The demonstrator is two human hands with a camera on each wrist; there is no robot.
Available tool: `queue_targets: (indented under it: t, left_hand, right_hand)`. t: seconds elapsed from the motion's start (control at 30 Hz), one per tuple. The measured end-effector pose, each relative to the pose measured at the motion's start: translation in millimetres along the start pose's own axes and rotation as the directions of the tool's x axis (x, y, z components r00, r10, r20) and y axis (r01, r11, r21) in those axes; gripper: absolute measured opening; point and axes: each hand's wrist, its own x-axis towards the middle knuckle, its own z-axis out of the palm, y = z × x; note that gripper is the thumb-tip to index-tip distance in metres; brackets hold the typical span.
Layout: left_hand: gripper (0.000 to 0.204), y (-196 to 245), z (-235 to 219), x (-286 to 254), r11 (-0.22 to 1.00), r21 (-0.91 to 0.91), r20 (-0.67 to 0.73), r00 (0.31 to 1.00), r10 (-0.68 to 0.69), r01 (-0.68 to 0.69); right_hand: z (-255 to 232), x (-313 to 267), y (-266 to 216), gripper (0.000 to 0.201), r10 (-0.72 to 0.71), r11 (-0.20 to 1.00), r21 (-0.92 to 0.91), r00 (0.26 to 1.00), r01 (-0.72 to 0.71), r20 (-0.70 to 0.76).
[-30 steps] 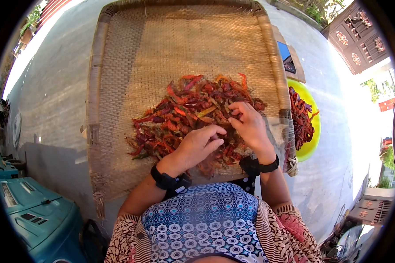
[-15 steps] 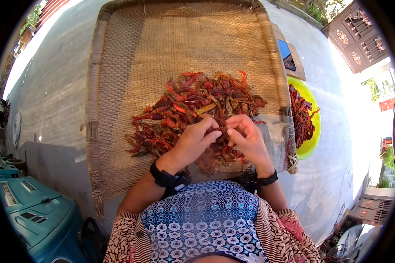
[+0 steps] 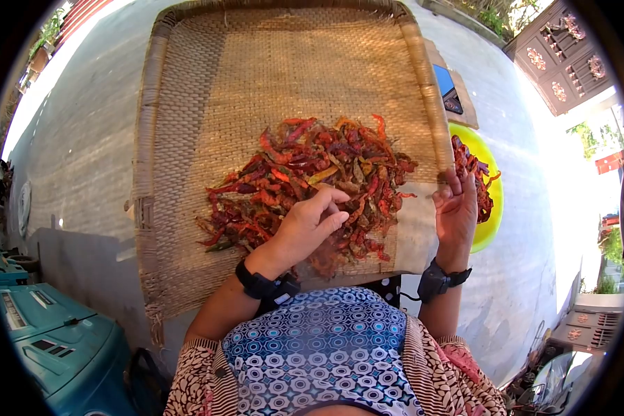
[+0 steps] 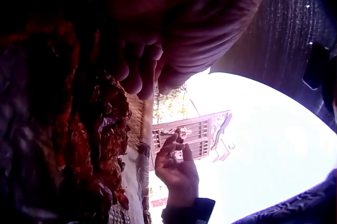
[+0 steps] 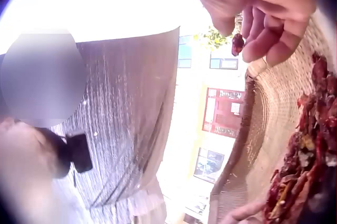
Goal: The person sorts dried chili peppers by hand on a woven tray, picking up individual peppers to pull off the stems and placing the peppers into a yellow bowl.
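A heap of dried red chili peppers [image 3: 284, 184], with some yellowish and dark ones, lies on the woven tray [image 3: 312, 69]. My left hand [image 3: 305, 220] hovers low over the near side of the heap, its fingers loosely bent and nothing visible between them. Out past the tray's right edge, my right hand [image 3: 456, 211] is raised beside the yellow basin [image 3: 493, 229]. In the right wrist view, its thumb and fingers pinch a small dark-red dried chili pepper [image 5: 238, 44]. More dried chili peppers [image 3: 484, 197] fill the basin.
A phone-like device with a blue screen [image 3: 446, 87] lies on a board [image 3: 466, 104] right of the tray. Raised rims border the tray's sides and far end. A teal machine [image 3: 62, 340] stands at lower left on the concrete floor [image 3: 83, 173].
Half a second ago both hands met over the heap around a dried chili pepper. Since then the right hand has moved right, to the tray's edge by the basin; the left has stayed nearly in place.
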Motion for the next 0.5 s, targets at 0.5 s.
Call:
queue_targets:
  t: [0.5]
  left_hand:
    - [0.024,3,0,2,0.998,0.069,0.013,1.0,-0.015,0.014]
  right_hand:
    - [44,-7,45,0.019,0.174,-0.207,-0.818,0.843,0.536,0.509]
